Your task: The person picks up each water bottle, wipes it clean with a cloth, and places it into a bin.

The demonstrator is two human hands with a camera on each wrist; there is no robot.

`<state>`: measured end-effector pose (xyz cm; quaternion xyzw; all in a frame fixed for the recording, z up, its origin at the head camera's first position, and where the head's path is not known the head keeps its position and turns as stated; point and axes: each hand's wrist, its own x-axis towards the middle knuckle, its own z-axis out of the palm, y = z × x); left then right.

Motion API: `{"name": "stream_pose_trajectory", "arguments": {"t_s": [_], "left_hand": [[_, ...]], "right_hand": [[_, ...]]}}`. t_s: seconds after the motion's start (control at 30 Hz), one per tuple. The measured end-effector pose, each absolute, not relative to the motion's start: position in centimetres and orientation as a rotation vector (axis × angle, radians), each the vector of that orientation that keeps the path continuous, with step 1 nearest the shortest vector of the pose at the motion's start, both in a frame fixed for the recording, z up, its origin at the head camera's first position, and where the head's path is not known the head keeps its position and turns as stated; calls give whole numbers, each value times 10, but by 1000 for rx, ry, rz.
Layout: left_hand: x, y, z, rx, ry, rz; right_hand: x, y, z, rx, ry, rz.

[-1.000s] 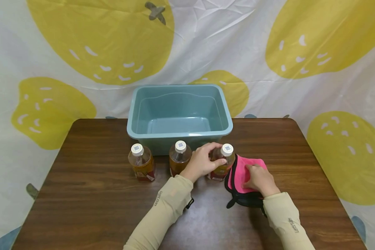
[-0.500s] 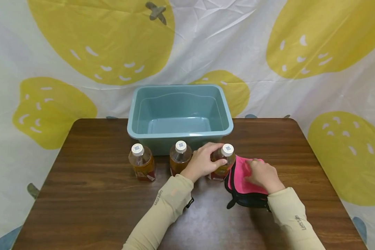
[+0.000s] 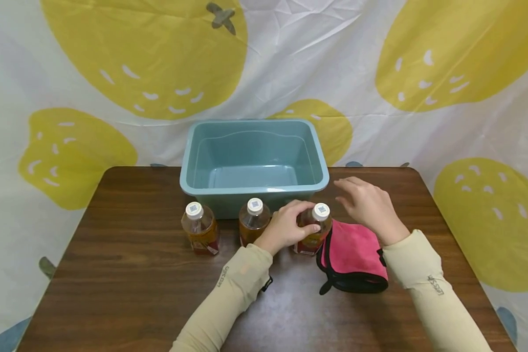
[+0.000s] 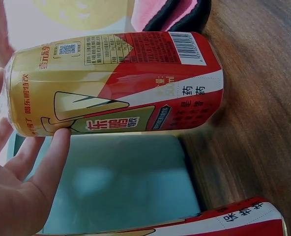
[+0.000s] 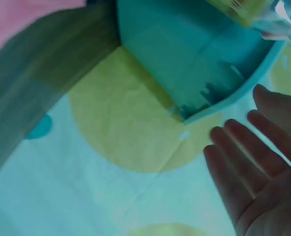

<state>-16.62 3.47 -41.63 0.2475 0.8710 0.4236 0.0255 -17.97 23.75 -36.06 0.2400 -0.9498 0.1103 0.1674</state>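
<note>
Gripping an upright red-and-gold plastic bottle (image 3: 312, 240) with the left hand (image 3: 286, 227) before the teal plastic bin (image 3: 253, 190), with the unclenched right hand (image 3: 371, 206) beside its right edge.

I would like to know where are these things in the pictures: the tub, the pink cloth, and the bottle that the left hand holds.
Tub (image 3: 255, 189): head view, on its front rim.
Pink cloth (image 3: 359, 248): head view, on its pink upper surface.
Held bottle (image 4: 118, 81): left wrist view, on its label.

Right hand (image 3: 369, 208) has room over pink cloth (image 3: 356, 249); bottle (image 3: 317, 238) in left hand (image 3: 286, 227) and tub (image 3: 255, 189) block the way left.
</note>
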Motion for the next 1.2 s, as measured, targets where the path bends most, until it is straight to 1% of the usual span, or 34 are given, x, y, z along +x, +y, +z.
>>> {"name": "stream_pose_trajectory", "arguments": {"t_s": [0.17,0.4,0.7,0.93,1.2], "left_hand": [[-166,37,-417,771,2698,1327],[-165,39,-416,783,2688,1350],[-163,38,-416,827,2728,1307],[-163,40,-414,893,2779,1280],[-162,44,-420,828,2820,1323]], "right_hand": [[-192,227,-350,828,-2542,295],[-203,217,-347,1025,-2557,235],[-215,212,-350,1162,-2609,318],[-218,209,-351,1184,-2593,409],[-218,207,-353,1170,-2602,421]]}}
